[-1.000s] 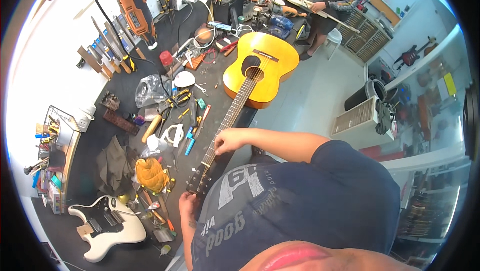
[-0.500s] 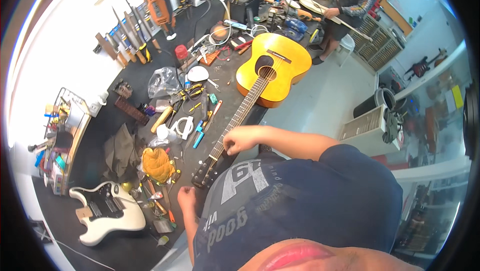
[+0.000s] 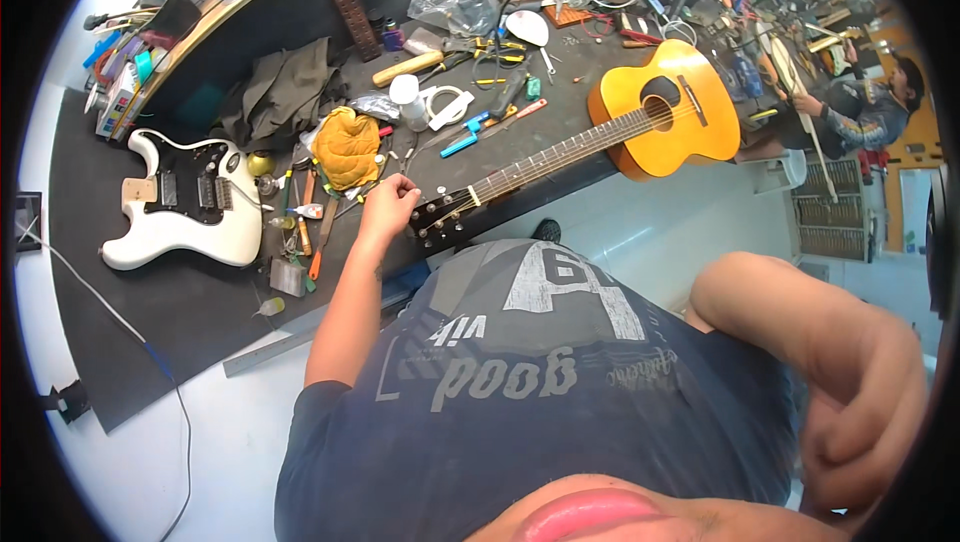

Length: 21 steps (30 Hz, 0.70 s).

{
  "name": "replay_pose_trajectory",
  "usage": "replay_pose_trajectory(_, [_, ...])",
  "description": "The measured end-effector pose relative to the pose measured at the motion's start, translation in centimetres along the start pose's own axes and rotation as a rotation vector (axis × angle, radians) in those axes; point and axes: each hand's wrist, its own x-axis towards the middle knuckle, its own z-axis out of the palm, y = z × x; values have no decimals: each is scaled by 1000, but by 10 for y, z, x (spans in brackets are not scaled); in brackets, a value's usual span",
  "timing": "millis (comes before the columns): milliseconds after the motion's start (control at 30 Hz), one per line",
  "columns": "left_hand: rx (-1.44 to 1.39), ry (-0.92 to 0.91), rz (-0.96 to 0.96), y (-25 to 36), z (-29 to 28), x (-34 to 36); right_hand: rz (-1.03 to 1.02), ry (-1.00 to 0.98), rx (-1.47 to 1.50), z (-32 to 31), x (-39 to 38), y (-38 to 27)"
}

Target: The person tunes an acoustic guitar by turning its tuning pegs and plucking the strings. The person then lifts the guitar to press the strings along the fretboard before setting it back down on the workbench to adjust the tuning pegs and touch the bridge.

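A yellow acoustic guitar (image 3: pixel 700 132) lies face up across the bench, its body far right and its neck pointing toward my left side. At the end of its dark headstock (image 3: pixel 440 217) is my left hand (image 3: pixel 390 207), thumb and fingers drawn together beside the tuning pegs. Whether they pinch a peg is too small to make out. My right hand (image 3: pixel 850 432) is off the bench at the lower right, close to my body, wrist bent and fingers curled in. Anything inside those fingers is hidden. Left of my left hand sit a crumpled yellow cloth (image 3: pixel 347 149) and several small tools.
A white electric guitar body (image 3: pixel 190 202) rests at the bench's left. Behind lie a dark cloth (image 3: pixel 285 92), a clear plastic bag (image 3: pixel 455 4), a white bottle (image 3: pixel 408 102) and a light-blue string winder (image 3: pixel 462 139). Another person (image 3: pixel 870 107) stands far right, holding a guitar part.
My right hand has left the guitar neck and swung down to the lower right. My left hand has moved up to the headstock. The view has turned toward the left of the bench.
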Motion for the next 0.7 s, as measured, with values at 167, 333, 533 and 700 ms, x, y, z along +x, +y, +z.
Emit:
replay_pose_trajectory(167, [-24, -61, -30, 2, 7, -7, -19, -36, 128, 11, -6, 5])
replay_pose_trajectory(333, [-51, -74, -73, -13, 12, -13, -160, -78, 241, -13, -20, 17])
replay_pose_trajectory(533, [-81, -65, -128, -16, 12, -20, -34, 28, 187, 7, -17, 23])
replay_pose_trajectory(700, [-94, -62, -30, -21, 16, -17, 200, -161, 443, -21, -27, 52])
